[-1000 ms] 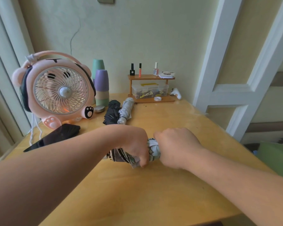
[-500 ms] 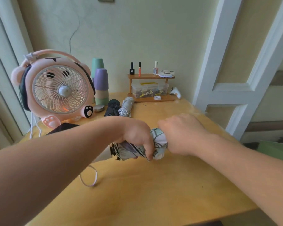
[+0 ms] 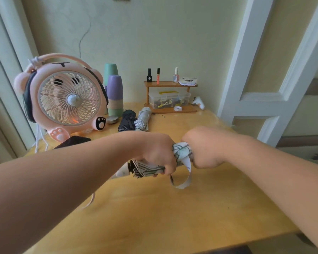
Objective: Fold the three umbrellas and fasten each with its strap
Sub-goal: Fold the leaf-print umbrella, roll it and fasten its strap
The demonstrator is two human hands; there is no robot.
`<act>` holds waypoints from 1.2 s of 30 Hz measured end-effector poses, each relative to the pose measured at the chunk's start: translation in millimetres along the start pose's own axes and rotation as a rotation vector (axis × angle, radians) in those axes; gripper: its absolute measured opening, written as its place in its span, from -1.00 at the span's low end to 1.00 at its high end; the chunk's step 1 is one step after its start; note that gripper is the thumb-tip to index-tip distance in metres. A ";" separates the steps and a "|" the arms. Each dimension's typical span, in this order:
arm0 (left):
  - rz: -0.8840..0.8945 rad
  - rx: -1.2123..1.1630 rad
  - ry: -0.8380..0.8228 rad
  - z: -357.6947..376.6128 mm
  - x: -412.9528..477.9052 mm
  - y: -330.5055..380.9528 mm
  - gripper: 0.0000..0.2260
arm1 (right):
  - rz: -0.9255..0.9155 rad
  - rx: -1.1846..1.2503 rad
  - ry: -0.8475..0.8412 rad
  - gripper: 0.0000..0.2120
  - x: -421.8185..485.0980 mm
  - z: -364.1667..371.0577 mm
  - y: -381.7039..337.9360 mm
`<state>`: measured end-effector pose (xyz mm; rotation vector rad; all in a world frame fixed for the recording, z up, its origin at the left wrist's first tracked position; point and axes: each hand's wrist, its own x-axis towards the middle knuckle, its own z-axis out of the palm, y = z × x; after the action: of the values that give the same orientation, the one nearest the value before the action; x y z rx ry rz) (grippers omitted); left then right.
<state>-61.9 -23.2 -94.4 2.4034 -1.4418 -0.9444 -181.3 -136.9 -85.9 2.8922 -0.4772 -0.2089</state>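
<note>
Above the table (image 3: 191, 217), the left hand (image 3: 158, 153) and right hand (image 3: 204, 147) clench the patterned umbrella (image 3: 182, 152), hiding most of it.

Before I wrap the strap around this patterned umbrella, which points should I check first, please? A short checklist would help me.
1. Left hand grips the patterned umbrella: ok.
2. Right hand grips its other end: ok.
3. Strap hangs in a free loop below the umbrella: ok.
4. Strap fastened: not ok, it is loose.
5. Canopy rolled tight: cannot tell, the hands cover most of it.
6. Black umbrella and silver umbrella strapped: cannot tell.
</note>
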 end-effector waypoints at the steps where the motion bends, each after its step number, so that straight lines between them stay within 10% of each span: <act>1: -0.012 -0.125 -0.062 -2.6 -1.0 -2.4 -0.88 | -0.020 -0.103 0.118 -0.88 -1.0 -0.6 -1.1; 6: 0.015 -0.378 -0.148 -8.3 -4.3 -9.6 -0.83 | -0.091 -0.134 0.416 -0.77 3.1 -0.5 9.4; 10: 0.040 -0.548 0.079 -4.8 0.0 -12.4 -0.90 | -0.028 0.221 0.299 -0.11 -7.5 -18.2 13.9; 15: 0.143 -0.790 0.375 2.6 10.0 -12.3 -0.86 | 0.143 0.799 0.836 -0.81 -12.4 -27.3 2.2; 18: 0.279 -0.861 0.471 7.0 14.3 -8.7 -0.82 | 0.228 0.789 0.541 -0.73 -5.1 -24.7 -3.2; 24: 0.414 -0.831 0.553 15.9 17.6 -14.0 -0.79 | 0.151 0.887 0.460 -0.82 -0.6 -20.3 -3.8; 36: 0.589 -0.885 0.682 25.0 19.1 -26.3 -0.68 | -0.090 1.646 0.008 -0.67 -12.7 -32.7 -6.7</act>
<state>-51.6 -21.8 -134.1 1.3231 -1.0304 -0.3959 -185.6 -120.7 -54.4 4.4813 -0.7323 0.4185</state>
